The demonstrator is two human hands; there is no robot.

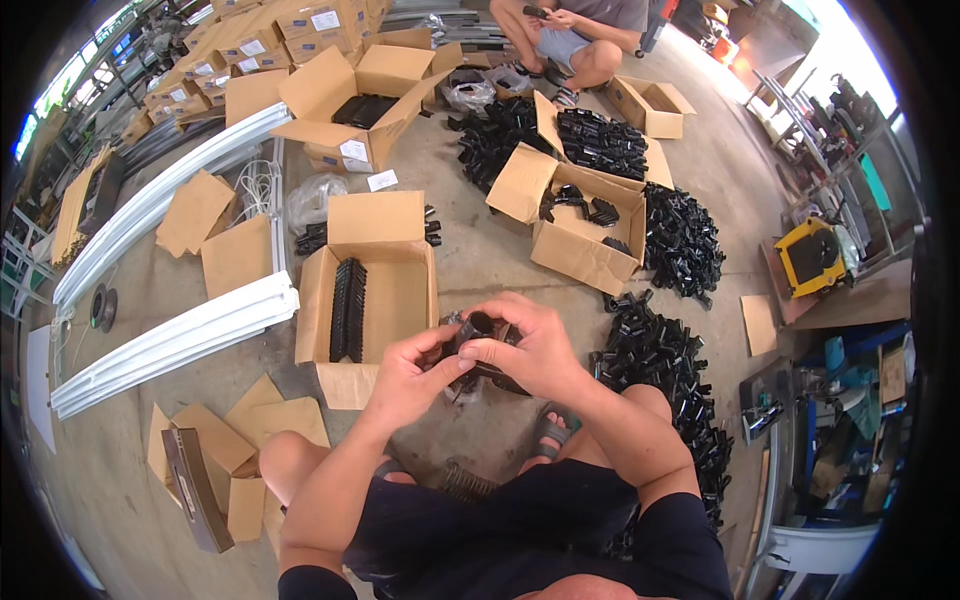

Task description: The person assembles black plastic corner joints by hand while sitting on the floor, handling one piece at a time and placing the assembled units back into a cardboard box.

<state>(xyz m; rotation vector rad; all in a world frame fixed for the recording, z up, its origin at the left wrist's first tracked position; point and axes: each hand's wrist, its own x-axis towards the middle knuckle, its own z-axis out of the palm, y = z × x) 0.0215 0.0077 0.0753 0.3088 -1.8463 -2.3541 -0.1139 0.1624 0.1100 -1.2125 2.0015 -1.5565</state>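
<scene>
Close in front of my body, both hands are closed around a short black tube fitting (477,325). Its round open end points up between my thumbs. My left hand (420,362) grips it from the left, and my right hand (530,350) wraps it from the right with the thumb across it. The fitting's lower part is hidden by my fingers. Just beyond my hands stands an open cardboard box (405,290) with a neat row of black parts (347,310) along its left side. To the right lies a long heap of black fittings (655,365).
Another open box (585,250) holds a few black pieces; a further box (350,150) stands behind. White metal profiles (180,340) lie at left, near flattened cardboard (235,255). A seated person (575,45) handles a dark piece at the back. A yellow-framed device (808,258) stands right.
</scene>
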